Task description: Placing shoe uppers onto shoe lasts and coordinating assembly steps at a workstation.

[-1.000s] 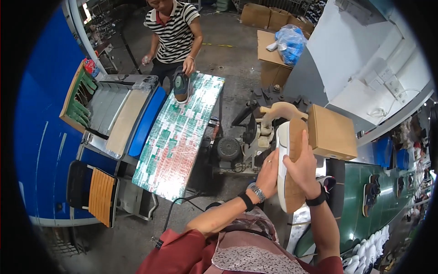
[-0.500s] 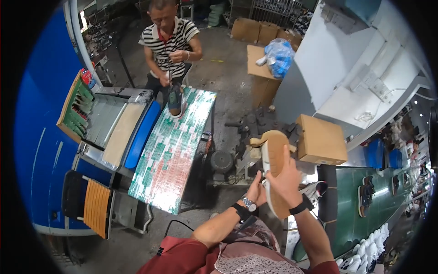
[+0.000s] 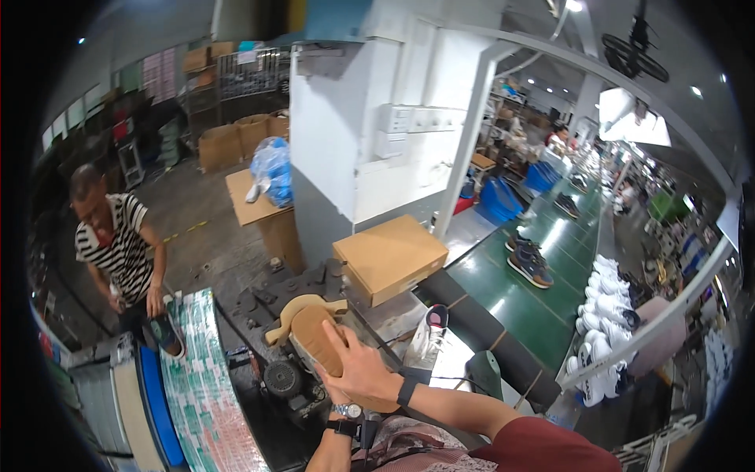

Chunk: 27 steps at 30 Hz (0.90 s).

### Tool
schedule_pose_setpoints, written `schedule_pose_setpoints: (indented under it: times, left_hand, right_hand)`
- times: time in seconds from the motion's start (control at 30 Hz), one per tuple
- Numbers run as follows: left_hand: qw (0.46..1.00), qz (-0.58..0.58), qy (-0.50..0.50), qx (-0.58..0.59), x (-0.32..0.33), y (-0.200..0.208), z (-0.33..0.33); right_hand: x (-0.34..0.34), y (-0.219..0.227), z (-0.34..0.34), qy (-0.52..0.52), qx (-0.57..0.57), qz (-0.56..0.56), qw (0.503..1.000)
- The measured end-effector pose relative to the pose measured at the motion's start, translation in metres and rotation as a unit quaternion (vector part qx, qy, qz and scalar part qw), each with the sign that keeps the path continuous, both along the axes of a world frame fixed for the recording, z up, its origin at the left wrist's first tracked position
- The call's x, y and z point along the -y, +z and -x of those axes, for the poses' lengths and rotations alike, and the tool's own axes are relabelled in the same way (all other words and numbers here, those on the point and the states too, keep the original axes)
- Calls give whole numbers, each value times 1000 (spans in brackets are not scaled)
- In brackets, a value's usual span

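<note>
Matt tan rubber shoe sole (image 3: 324, 340) (finely textured), plain cardboard box (image 3: 391, 257)

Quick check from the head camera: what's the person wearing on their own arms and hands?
Bare hands, no gloves. The left hand has a metal watch with a round pale dial at its wrist. The right hand has a black wristband; higher up, a dark red sleeve covers the arm.

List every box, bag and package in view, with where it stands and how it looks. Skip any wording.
Closed cardboard box: on the machine beyond the hands, flat, tan.
Blue plastic bag: on a brown carton on the floor, crumpled, translucent.
Open cartons: far back, brown.
Blue crates: stacked beside the green conveyor.
</note>
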<state>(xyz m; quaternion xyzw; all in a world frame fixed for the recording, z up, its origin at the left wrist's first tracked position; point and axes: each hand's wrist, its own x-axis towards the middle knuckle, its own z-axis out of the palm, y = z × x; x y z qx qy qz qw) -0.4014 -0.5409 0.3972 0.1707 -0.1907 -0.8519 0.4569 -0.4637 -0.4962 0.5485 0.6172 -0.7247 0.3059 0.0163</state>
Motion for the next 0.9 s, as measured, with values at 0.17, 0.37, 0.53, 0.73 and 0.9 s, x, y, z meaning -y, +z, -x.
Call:
schedule_pose_setpoints:
  times: [0.17,0.37,0.53,0.73,0.9]
  left_hand:
    - [998,-3,-40,44,-31,4,-23]
    - [977,24,-212,23,-35,-8,-108]
    - [960,-24,-251,123,-31,-29,-177]
    - [838,94,-334,422,-57,-21,-253]
    - [797,133,-317,497,-73,-15,-246]
  right_hand:
    - [-36,5,-9,6,32,-15,999]
    - [-72,-53,15,-26,569,64,819]
    - [4,-92,14,188,881,-143,410]
    - [18,-77,-8,106,805,-159,562]
    - [-22,-45,58,250,668,-53,699]
